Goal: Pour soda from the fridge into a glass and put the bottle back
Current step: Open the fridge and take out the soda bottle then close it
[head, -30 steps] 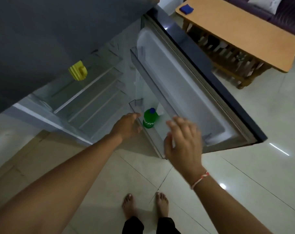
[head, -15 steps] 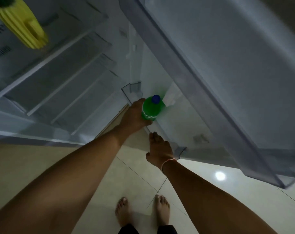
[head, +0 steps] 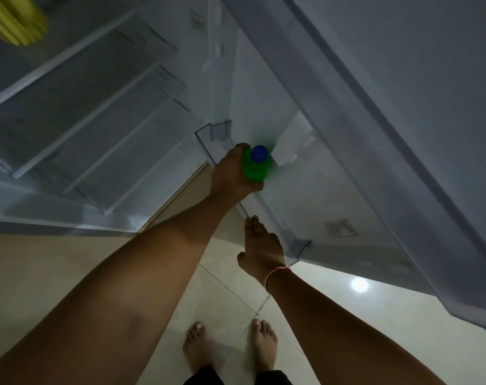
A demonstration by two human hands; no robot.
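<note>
Left hand [head: 230,173] clamped around green soda bottle [head: 255,166]. Right hand [head: 261,247] flat, empty, just below. Risk: bottle snagging door bin rim [head: 205,140] beside left hand.

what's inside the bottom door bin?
Only the green bottle, blue cap, with the left hand wrapped around it. The bin looks otherwise bare; hand and bottle hide the spot beneath them.

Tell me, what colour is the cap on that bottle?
Blue, on the green bottle; its cap shows in the head view.
</note>
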